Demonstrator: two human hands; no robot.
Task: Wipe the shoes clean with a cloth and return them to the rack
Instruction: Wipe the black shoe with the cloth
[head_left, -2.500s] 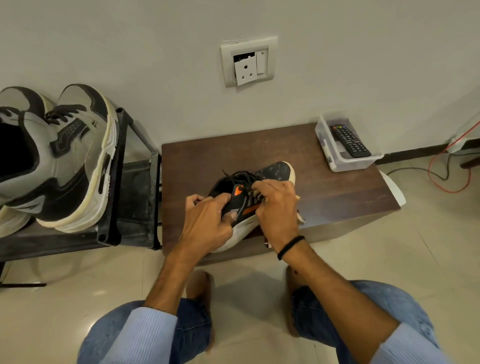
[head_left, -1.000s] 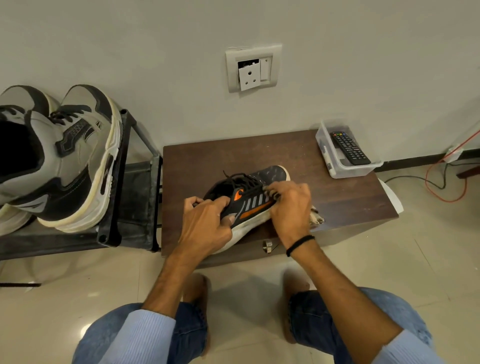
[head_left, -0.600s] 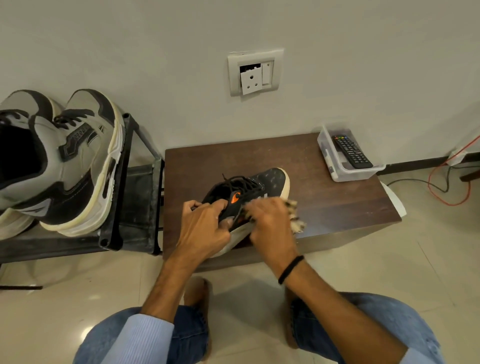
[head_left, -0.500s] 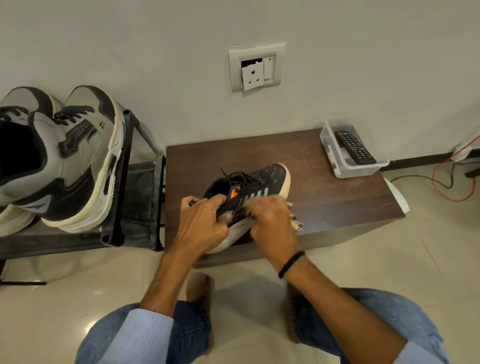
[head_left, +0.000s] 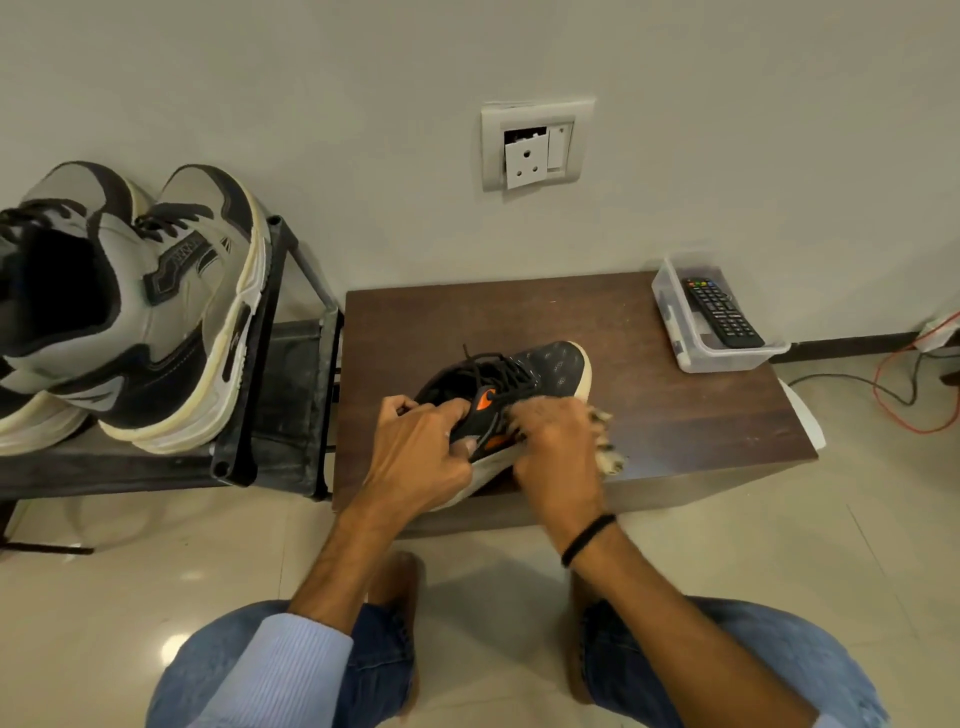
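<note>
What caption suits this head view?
Left hand grips black sneaker on wooden table; right hand presses cloth against its side.

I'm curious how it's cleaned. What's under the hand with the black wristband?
A cloth peeks out under the right hand, against the black shoe. The hand covers most of it.

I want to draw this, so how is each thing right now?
Black mesh sneaker with orange logo: tilted on the brown wooden table.
Left hand: grips the sneaker's heel end.
Right hand: holds a frayed patterned cloth against the sneaker's side.
Grey-and-black high-top sneakers: upright on the black metal rack.
Black remote control: lying in the clear plastic box.
White wall socket: insert crooked.
</note>
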